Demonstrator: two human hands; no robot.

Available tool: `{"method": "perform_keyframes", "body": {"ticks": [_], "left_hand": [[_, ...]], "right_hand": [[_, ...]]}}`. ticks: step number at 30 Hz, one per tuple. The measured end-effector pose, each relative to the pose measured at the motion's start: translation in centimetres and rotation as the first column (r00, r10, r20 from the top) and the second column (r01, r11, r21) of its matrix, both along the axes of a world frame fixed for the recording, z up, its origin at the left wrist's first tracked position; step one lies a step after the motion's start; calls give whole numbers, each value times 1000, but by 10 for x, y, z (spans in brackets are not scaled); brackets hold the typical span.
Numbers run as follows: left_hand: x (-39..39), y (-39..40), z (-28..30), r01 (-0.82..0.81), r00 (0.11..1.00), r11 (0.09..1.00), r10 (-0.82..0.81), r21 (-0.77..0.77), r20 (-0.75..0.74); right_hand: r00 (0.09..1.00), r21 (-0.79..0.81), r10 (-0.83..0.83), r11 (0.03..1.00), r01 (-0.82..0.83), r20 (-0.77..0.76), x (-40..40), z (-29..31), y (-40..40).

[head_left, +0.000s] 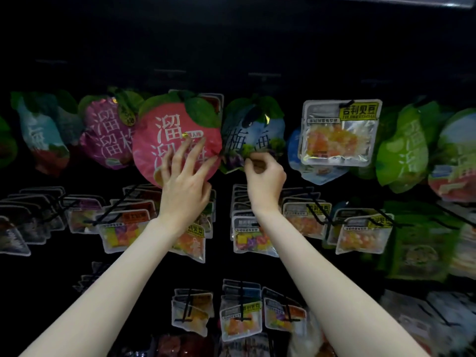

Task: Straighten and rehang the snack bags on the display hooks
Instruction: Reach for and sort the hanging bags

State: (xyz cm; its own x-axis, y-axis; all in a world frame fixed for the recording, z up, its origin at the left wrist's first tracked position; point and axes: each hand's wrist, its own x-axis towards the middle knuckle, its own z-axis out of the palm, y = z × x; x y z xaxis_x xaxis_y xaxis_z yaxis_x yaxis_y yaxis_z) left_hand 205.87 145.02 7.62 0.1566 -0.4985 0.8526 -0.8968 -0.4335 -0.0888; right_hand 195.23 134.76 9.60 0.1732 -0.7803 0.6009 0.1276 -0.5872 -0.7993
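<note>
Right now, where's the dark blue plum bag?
Head view, top row centre: the dark blue plum bag hangs between the pink bag and the clear candy pouch, its lower edge pinched by the right hand.

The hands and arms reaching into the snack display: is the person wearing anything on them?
Nothing shows on them. The left hand and right hand are bare, with no gloves, rings or watch visible. Both forearms are bare down to the picture's lower edge, with no sleeves in view.

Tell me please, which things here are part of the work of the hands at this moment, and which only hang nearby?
In the job:
- left hand, fingers spread on the round pink plum-shaped snack bag
- right hand, pinching the lower edge of the dark blue plum-shaped snack bag

Only nearby:
- clear rectangular candy pouch with yellow label
- green plum-shaped snack bag
- purple plum-shaped snack bag
</note>
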Motion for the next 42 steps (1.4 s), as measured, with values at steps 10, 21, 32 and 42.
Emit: {"method": "perform_keyframes", "body": {"ticks": [10, 21, 32, 42], "left_hand": [[-5, -3, 1, 72, 996, 997, -72, -18, -46], [-29, -21, 2, 230, 972, 972, -233, 55, 43], [-46, -33, -4, 359, 932, 923, -361, 137, -8], [-41, -18, -79, 546, 830, 808, -485, 220, -277]], "right_hand": [[996, 1, -61, 998, 62, -64, -45, 11, -13], [985, 457, -103, 889, 29, 137, -111, -2, -39], [778, 563, 73, 649, -512, 624, -119, 22, -49], [957, 396, 163, 916, -57, -239, -112, -26, -33]]}}
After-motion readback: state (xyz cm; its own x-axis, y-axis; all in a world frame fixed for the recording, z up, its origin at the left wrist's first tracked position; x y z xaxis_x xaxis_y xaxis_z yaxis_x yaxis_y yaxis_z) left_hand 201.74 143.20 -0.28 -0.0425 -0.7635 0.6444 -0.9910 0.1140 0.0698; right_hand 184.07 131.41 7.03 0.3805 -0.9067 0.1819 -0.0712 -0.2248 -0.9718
